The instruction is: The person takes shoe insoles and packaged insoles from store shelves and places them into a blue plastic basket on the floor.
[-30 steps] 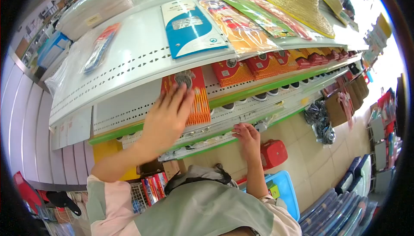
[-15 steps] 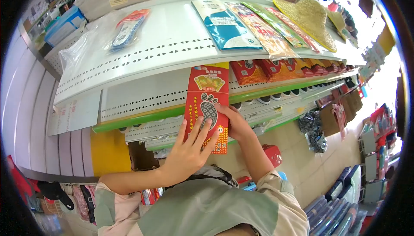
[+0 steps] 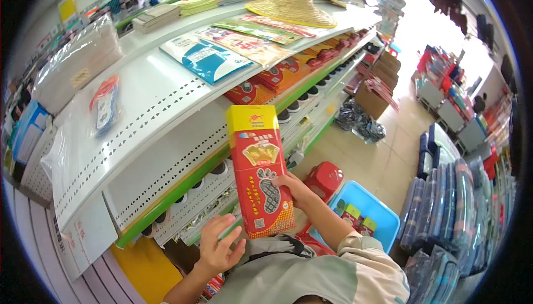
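A tall red insole package [image 3: 248, 162] with a yellow top and a printed foot shape is held upright in front of my chest. My right hand [image 3: 297, 191] grips its right edge, thumb on the front face; the fingers behind are hidden. My left hand [image 3: 218, 249] is apart from the package, left of its lower end, with its fingers spread and nothing in them. Similar red packages [image 3: 252, 88] lie in a row on the second shelf [image 3: 161, 173], behind the held one.
The top shelf [image 3: 150, 90] holds flat packets [image 3: 208, 59], a straw hat [image 3: 291, 7] and a bagged brush-like item [image 3: 104, 107]. On the floor to my right are a red plastic item [image 3: 325, 181] and a blue tub [image 3: 390, 210] with packages inside. Wrapped goods [image 3: 433, 204] stand farther right.
My view has turned to the right, bringing the blue tub into sight. The insole package is clear of the shelf edge, showing its yellow top. My left hand has come off it.
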Available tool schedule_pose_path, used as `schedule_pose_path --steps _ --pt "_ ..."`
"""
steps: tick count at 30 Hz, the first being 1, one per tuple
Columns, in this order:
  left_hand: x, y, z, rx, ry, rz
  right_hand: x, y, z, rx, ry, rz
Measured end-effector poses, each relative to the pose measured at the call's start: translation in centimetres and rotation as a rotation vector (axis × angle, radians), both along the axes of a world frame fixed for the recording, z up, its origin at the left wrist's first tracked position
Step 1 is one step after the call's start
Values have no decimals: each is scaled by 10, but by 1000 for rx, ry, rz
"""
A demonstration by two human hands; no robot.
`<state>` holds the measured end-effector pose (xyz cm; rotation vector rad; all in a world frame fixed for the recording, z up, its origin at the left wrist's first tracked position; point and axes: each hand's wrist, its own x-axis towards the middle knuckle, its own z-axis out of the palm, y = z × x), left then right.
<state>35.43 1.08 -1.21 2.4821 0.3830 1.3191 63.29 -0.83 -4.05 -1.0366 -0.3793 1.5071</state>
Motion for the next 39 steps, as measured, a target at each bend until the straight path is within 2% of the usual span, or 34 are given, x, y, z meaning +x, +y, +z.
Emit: schedule_pose_path --steps 9,15,30,39 --pt "-12 -14 -19 -163 9 -121 -8 -70 -28 34 98 -245" --pt "-25 -26 -31 -289 0 -59 -20 -73 -31 -10 -11 -326" --pt "-50 -47 -49 -570 -24 71 -55 -33 -28 8 -35 -146" --pt "-53 -51 -52 -574 -10 36 -64 -39 -22 7 -79 -204"
